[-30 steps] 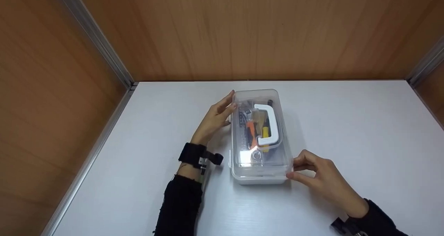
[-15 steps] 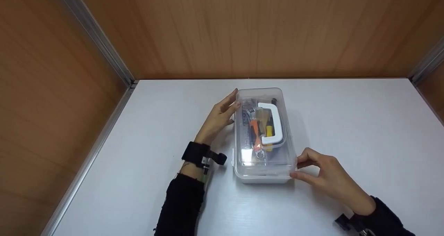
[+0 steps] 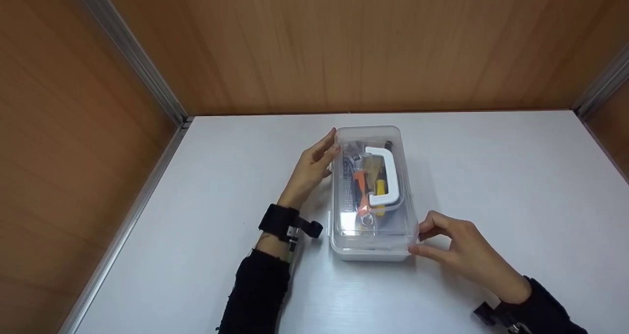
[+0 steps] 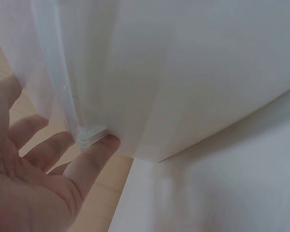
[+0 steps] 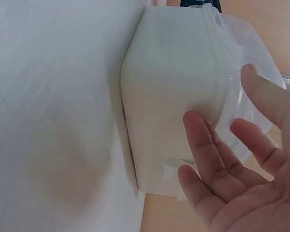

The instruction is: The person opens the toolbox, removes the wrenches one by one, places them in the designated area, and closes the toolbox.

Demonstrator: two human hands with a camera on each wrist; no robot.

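Clear lidded box (image 3: 373, 236), white handle (image 3: 385, 177), tools inside

White table (image 3: 491, 177) between brown wooden walls (image 3: 368, 44).
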